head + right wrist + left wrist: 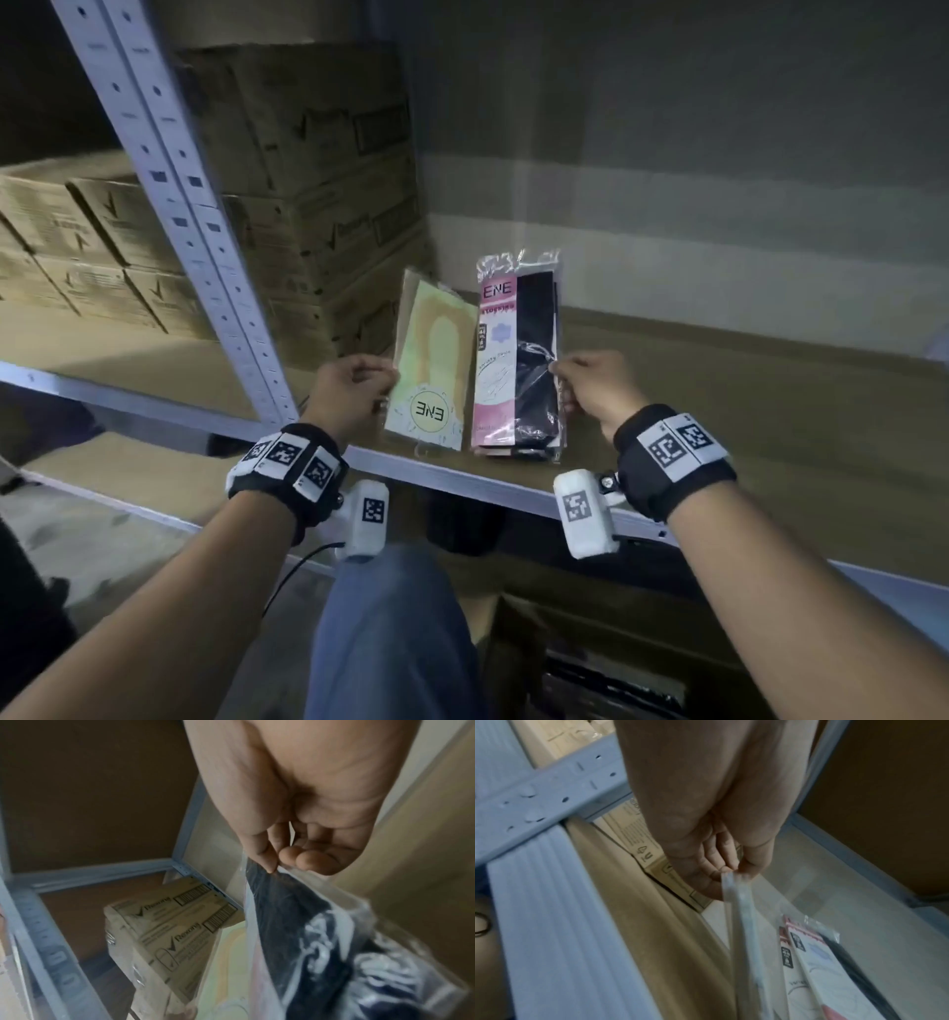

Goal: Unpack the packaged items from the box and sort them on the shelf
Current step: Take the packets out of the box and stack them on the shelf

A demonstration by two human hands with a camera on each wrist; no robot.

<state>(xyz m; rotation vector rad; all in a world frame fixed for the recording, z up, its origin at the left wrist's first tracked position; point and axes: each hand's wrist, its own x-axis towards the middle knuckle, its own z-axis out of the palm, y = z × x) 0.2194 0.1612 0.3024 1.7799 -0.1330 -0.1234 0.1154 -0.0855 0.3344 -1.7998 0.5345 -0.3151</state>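
Head view: left hand [354, 390] pinching a pale green packet [429, 370] marked "ENE", right hand [590, 390] pinching a pink-and-black packet [518, 360] marked "ENE", both near the front edge of the shelf [719, 390]; stacked cartons [318, 195] at its back left corner.

Left wrist view: fingers [721, 854] curled, gripping clear packet edge.

Right wrist view: thumb and fingers [303, 858] pinching clear wrap over black fabric; cartons printed "Rexona".

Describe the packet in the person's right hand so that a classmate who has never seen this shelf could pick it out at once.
Start at the stacked cartons at the shelf's back left. Two flat packets lie just in front of them, side by side by the front rail. Yours is the right-hand packet, pinched at its edge by the right hand: pink card and black cloth in clear plastic, while its neighbour is pale yellow.
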